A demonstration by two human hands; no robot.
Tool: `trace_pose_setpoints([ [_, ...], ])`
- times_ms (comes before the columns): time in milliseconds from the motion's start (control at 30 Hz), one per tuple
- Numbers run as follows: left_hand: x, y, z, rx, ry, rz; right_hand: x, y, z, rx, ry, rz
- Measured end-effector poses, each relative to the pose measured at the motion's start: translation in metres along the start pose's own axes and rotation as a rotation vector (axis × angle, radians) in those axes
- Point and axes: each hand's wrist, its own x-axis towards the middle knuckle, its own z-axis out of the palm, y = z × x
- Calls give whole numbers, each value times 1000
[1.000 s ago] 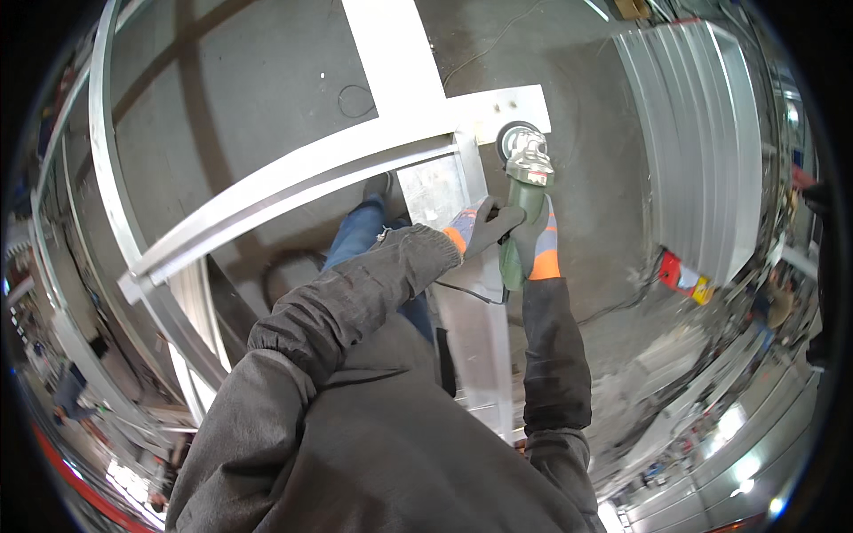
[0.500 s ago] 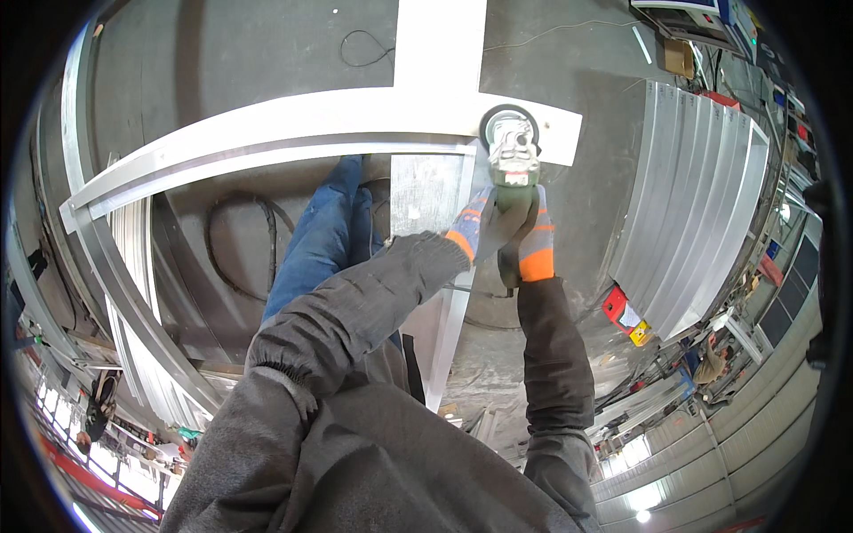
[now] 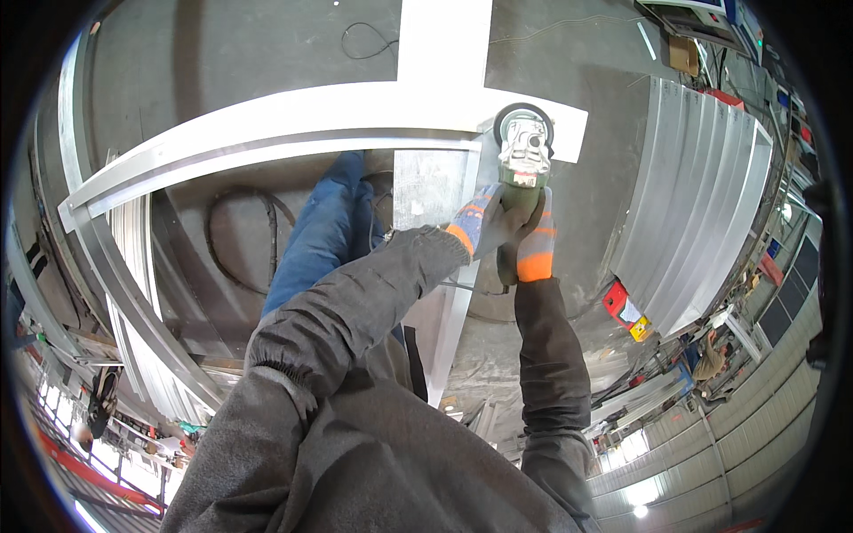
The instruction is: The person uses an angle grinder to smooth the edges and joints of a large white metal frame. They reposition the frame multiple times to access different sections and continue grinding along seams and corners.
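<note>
An angle grinder point(image 3: 524, 153) with a silver head and dark green body is gripped by both my gloved hands. My left hand point(image 3: 482, 216) wraps the body from the left, my right hand point(image 3: 537, 235) from the right, farther back. The round disc end lies over the right part of a white metal beam point(image 3: 293, 114), close to its joint with a silver upright piece point(image 3: 433, 191). Whether the disc touches the metal I cannot tell. The fingertips are partly hidden behind the tool.
Long silver profiles point(image 3: 689, 204) lie stacked on the right, beside a red and yellow box point(image 3: 626, 313). A metal frame side point(image 3: 142, 293) runs down the left. A black cable point(image 3: 273, 240) loops on the floor near my blue trouser leg point(image 3: 315, 235). A white beam point(image 3: 442, 44) extends away at the top.
The grinder's head has shifted slightly to the right and tilted a little. Both my hands keep their hold on it.
</note>
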Motion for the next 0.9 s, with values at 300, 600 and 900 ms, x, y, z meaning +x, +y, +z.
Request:
trace_pose_setpoints([
  [300,-4,10,-4,43,-16,-54,5,17,3,77,-17,72],
  [600,-8,18,-9,-2,-55,33,12,28,-2,106,34,59],
  [900,0,26,-9,56,-80,-94,16,18,0,644,160,294],
])
